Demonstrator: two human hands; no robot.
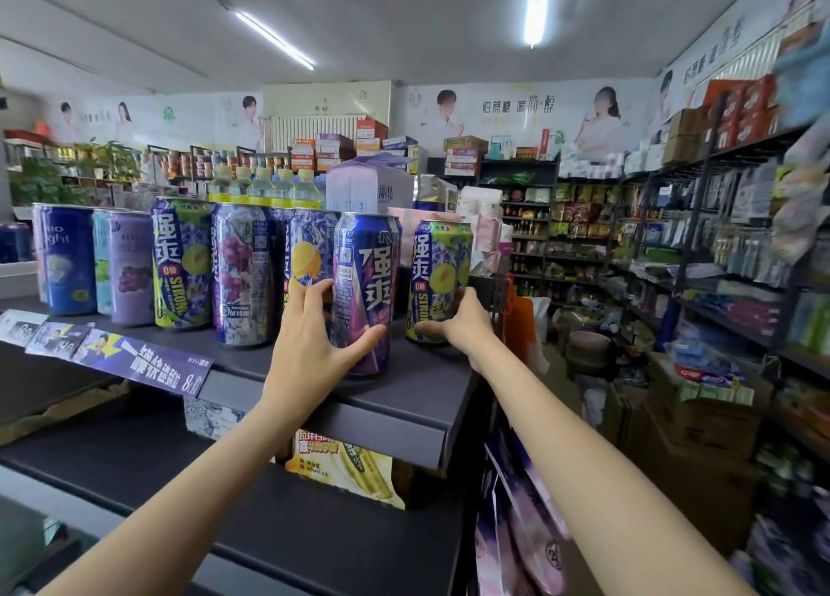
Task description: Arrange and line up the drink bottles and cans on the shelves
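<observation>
Gripping the purple-and-blue can [364, 294] low on its body, the left hand [310, 348] curls around it: the fingers wrap the can's left side and the thumb crosses the front near the base. That can stands upright at the front edge of the dark top shelf [404, 398], ahead of the row behind it. Just to its right, apart from it, stands a green-and-purple can [439, 281], also upright and near the shelf's right end. The right hand [458, 321] holds this one at its lower right, with the thumb laid across the front near the bottom and the fingers curled behind the can's right side.

Farther left along the same shelf stand more tall cans in a loose line: a lemon-printed can [310, 247] directly behind the left hand's fingers, a grape-printed can [242, 276], another green-and-purple can [182, 263], a lilac can [130, 267] and a blue can [67, 258]. Purple price strips [134, 362] hang along the shelf front. Behind the cans stand bottles with yellow caps [269, 187].
</observation>
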